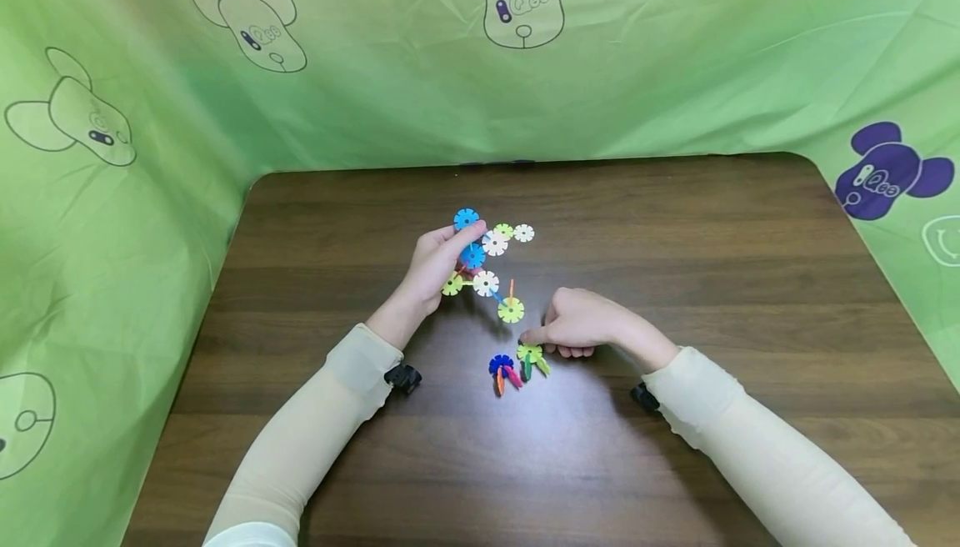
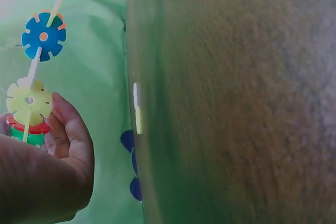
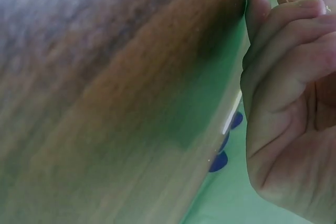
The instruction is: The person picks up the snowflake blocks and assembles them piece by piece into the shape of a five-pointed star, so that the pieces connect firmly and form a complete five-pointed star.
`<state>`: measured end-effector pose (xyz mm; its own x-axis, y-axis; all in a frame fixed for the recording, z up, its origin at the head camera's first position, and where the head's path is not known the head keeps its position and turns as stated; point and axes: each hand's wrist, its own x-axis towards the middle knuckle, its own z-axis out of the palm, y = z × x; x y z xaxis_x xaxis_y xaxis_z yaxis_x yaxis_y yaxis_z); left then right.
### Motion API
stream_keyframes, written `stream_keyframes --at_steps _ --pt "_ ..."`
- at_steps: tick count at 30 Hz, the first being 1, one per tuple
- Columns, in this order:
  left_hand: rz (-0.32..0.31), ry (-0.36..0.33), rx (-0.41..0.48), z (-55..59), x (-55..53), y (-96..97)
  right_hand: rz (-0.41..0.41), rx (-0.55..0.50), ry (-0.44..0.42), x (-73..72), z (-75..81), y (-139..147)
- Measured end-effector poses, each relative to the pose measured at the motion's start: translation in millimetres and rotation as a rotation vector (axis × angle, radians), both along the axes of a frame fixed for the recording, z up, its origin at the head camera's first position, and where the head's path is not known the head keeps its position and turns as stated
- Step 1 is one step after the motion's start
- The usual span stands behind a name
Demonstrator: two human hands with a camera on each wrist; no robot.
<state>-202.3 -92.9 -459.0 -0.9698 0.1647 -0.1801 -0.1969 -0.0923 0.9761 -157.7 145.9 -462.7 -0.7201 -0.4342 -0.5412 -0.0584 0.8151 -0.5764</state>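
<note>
**Linked disc chain [image 1: 473,256] being held by the left hand [image 1: 433,265] over a wooden table [image 1: 315,230]**

On the far left, green cloth [image 1: 165,230] printed with animal heads is hanging beside the table and running on along its far side. The left hand is gripping the chain narrowly between thumb and fingers, which are hiding part of it. In the left wrist view, a red disc [image 2: 32,125] and a green disc [image 2: 32,139] are showing next to these fingers.

The chain's main line is running from a bright blue disc [image 1: 467,218] at the far end towards the person. One branch is pointing right, ending in a small white disc [image 1: 524,233]; a lower one is slanting right and nearer, ending in a yellow-green disc [image 1: 511,310] with an orange disc [image 1: 512,289] standing edge-on.

Just nearer than that end, a dark blue cluster [image 1: 501,365] is showing orange and pink discs edge-on, and a lime cluster [image 1: 529,353] is lying to its right.

The right hand [image 1: 577,322] is bending its fingers, a tip touching the lime cluster; whether it is pinching, I cannot tell. A black wrist device [image 1: 645,398] is sitting at the right cuff.
</note>
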Motion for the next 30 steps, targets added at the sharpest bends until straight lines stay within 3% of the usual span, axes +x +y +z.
stream_keyframes --at_steps 9,17,24,30 --pt "0.008 0.000 0.001 0.3 -0.5 -0.5 0.037 -0.048 -0.007 1.6 -3.3 -2.0" --pt "-0.003 -0.010 0.008 -1.0 -0.1 0.2 0.062 -0.201 -0.089 -1.6 -7.0 10.6" --pt "-0.014 -0.027 0.026 -2.1 0.5 2.3 -0.063 -0.266 -0.062 -16.4 7.3 27.5" --pt "-0.061 -0.016 0.063 -2.7 1.6 5.3 -0.289 -0.398 0.083 -27.5 19.3 33.1"
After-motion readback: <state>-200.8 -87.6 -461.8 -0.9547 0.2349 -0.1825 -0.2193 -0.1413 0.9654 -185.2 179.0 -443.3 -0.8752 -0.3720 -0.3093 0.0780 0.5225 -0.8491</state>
